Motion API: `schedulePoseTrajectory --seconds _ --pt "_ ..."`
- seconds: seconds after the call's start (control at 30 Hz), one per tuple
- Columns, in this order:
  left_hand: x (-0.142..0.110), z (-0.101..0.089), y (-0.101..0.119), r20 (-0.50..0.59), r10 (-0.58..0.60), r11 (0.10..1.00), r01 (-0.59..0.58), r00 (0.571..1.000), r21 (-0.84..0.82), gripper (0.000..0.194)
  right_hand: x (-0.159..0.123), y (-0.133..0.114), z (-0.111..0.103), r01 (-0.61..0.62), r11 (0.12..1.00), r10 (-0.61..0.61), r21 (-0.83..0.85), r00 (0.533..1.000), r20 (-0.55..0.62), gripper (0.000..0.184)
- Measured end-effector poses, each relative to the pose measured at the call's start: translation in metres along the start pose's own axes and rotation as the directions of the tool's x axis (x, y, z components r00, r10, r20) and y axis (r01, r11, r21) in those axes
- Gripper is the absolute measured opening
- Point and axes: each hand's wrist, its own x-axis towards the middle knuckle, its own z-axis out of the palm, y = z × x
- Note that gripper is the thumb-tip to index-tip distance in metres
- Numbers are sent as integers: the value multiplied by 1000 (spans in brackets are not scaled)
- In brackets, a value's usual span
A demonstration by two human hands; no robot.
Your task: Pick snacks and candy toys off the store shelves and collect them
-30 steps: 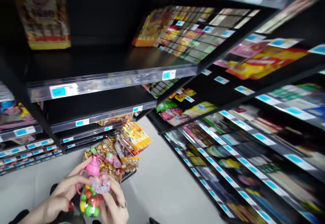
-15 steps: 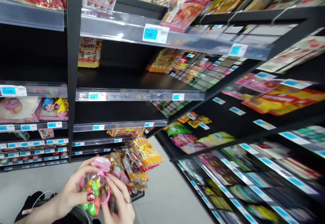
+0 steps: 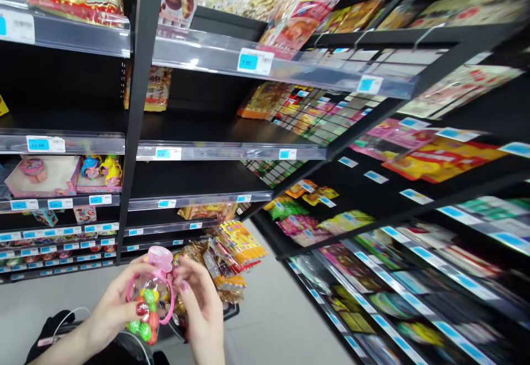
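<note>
My left hand (image 3: 118, 299) is wrapped round a small clear candy jar (image 3: 146, 318) with a pink lid and a pink loop handle. Green, orange, red and yellow striped candies show inside it. Close by on the right is my right hand (image 3: 201, 304), its fingers curled in beside the lid and handle. Thumb and fingertips are drawn together there; what lies between them, if anything, is too small to make out. Just behind the hands, snack packets (image 3: 240, 241) in orange, yellow and gold wrapping sit piled in a dark basket or cart, partly hidden.
Black store shelves (image 3: 199, 152) with price tags rise in front. A pink display box (image 3: 41, 188) with toy-like items sits on the lower left shelf. More shelving (image 3: 356, 232) with bagged snacks runs along the right. Grey floor (image 3: 285, 321) lies between.
My right hand has come off the jar's handle and moved slightly right, fingers more curled. The left hand keeps the jar, shifted slightly left. The view has turned slightly left.
</note>
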Motion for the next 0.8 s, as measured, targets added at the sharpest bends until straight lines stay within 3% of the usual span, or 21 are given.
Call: schedulePoseTrajectory --seconds 0.2,0.3,0.43,0.5,0.57,0.63,0.7,0.8 --pt "-10 -12 0 27 21 999 -19 999 -47 43 9 -16 28 -11 994 16 -113 999 36 13" --pt "-14 -18 4 -4 10 993 -10 1000 -116 42 1 -18 37 99 987 -92 -130 994 55 12" --pt "-18 -32 9 -106 -24 992 11 994 -125 54 -22 -9 45 216 961 -176 -173 960 218 20" --pt "-18 -41 7 -162 -25 997 14 986 -73 60 -36 4 55 137 981 -110 -138 976 186 18" --pt "-16 -47 2 -208 -3 1000 3 978 3 62 -49 20 70 -2 998 5 -55 998 59 11" --pt "-13 -51 -10 -225 19 997 -1 974 78 63 -58 39 87 -128 991 132 46 986 -97 14" --pt "-9 -54 -26 -188 49 986 -18 981 164 65 -64 59 98 -229 959 260 168 947 -189 25" --pt "1 -61 -54 -8 79 922 -69 997 382 73 -69 94 94 -312 851 416 424 892 -179 42"
